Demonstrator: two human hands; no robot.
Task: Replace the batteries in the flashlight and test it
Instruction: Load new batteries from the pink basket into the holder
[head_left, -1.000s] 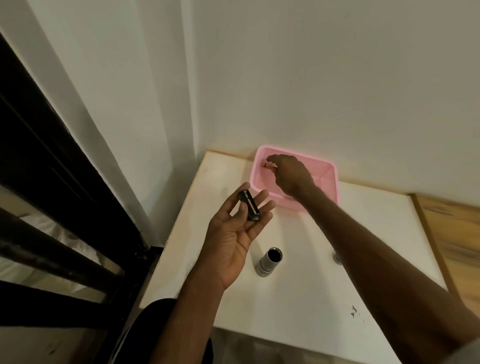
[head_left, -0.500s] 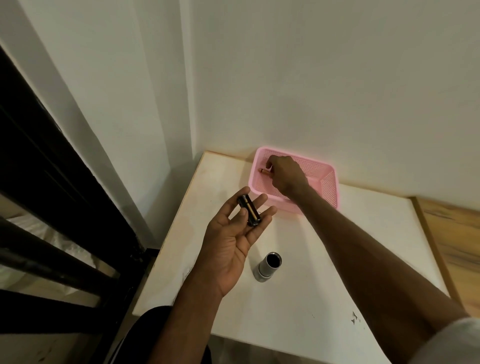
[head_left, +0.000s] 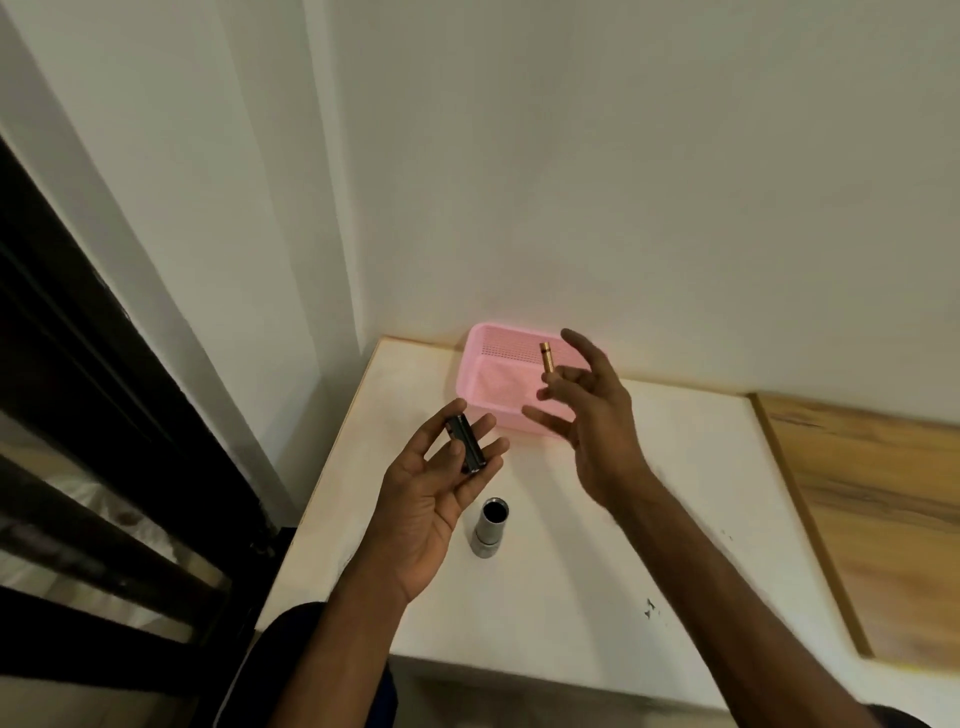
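My left hand (head_left: 434, 499) is palm up over the white table (head_left: 571, 597), with a black battery holder (head_left: 466, 450) resting across its fingers. Below those fingers a silver flashlight body (head_left: 490, 526) stands on the table, its open end up. My right hand (head_left: 592, 410) is raised in front of the pink basket (head_left: 480, 384) and pinches a small gold and black battery (head_left: 546, 357) upright between fingertips, the other fingers spread.
The table sits in a corner against white walls. A wooden surface (head_left: 872, 514) adjoins it on the right. Dark bars (head_left: 78, 415) run along the left. A dark scuff (head_left: 649, 608) marks the table near its front edge.
My right hand has come up out of the pink basket and back toward me, now holding a battery. My left hand with the black holder has stayed about where it was.
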